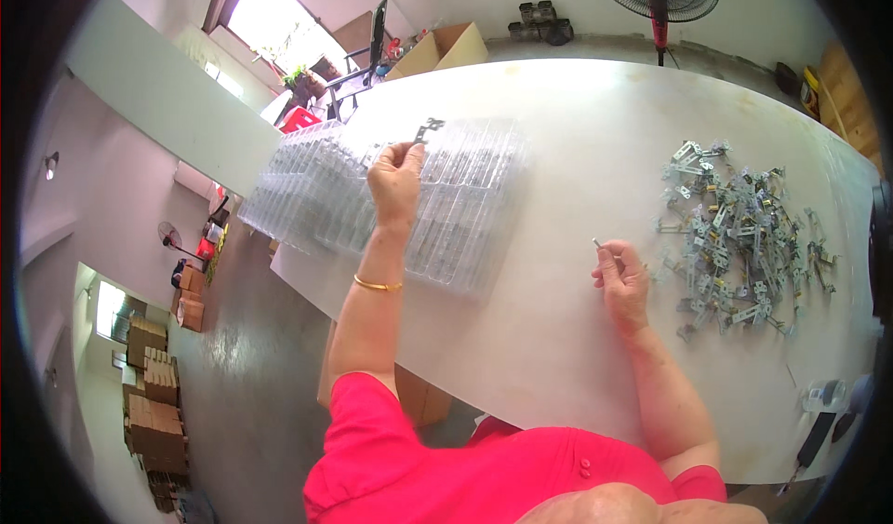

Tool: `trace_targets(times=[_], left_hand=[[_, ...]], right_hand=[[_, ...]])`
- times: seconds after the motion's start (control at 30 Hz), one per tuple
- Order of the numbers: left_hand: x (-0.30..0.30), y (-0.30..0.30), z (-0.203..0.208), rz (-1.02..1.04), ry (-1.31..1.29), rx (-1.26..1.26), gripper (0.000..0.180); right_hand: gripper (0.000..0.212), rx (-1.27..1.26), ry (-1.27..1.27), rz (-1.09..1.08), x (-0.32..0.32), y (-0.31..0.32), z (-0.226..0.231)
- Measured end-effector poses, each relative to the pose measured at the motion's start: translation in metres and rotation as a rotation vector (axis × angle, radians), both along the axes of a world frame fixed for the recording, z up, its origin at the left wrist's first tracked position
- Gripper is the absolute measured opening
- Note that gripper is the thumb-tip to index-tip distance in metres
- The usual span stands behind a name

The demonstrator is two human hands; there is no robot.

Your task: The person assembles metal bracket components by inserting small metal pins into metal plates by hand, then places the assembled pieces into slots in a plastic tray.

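My left hand [394,181] is raised over clear plastic trays [474,203] on the left of the table. Pinched in its fingertips is a small grey metal bracket [427,131] with cut-outs. The trays have rows of narrow compartments, and grey parts show dimly inside them. My right hand [621,287], closed, is above the table between the trays and a heap of metal brackets [744,235]. A short thin metal pin [596,242] sticks out between its thumb and fingers; the rest of it is hidden. The heap mixes flat silvery pieces with a few brass-coloured ones.
The white table [577,356] carries everything. At its right edge lie a tape roll [823,396] and a dark-handled tool [815,440]. Beyond the far edge stand a pedestal fan [657,3], an open cardboard box [451,49] and a chair [374,40]. Stacked cartons [153,412] are at left.
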State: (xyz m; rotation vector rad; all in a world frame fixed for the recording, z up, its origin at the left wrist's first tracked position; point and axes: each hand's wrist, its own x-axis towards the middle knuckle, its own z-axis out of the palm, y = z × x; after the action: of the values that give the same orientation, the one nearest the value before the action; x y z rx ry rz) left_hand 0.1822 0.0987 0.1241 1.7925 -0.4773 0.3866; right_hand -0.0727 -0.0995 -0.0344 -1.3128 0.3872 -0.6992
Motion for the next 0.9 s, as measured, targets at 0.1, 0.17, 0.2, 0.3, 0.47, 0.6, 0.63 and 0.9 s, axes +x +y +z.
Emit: trace_targets(times=[0.1,0.17,0.2,0.3,0.47,0.6,0.63,0.9], left_hand=[[0.049,0.013,-0.011,0.107,0.041,0.077,0.015],[0.072,0.017,-0.021,0.247,-0.006,0.235,0.020],[0.083,0.020,-0.027,0.248,-0.007,0.232,0.020],[0.108,0.021,-0.044,0.290,0.009,0.354,0.025],[0.121,0.010,-0.051,0.385,-0.018,0.575,0.030],[0.122,0.004,-0.049,0.372,0.054,0.660,0.027],[0.121,0.005,-0.049,0.395,0.053,0.677,0.028],[0.114,-0.002,-0.059,0.396,0.020,0.733,0.028]], right_hand=[[0.007,-0.018,0.013,0.010,-0.001,0.000,0.001],[0.007,-0.023,0.022,0.017,-0.002,0.001,0.003],[0.006,-0.017,0.032,0.021,-0.003,0.001,0.006],[0.006,-0.017,0.041,0.021,-0.003,0.002,0.009],[0.006,-0.007,0.040,0.021,0.000,0.000,0.004],[0.006,-0.002,0.022,0.018,0.001,0.000,0.003],[0.006,0.004,0.020,0.028,0.000,0.001,0.004],[0.006,-0.065,0.028,0.013,-0.009,0.005,0.005]])
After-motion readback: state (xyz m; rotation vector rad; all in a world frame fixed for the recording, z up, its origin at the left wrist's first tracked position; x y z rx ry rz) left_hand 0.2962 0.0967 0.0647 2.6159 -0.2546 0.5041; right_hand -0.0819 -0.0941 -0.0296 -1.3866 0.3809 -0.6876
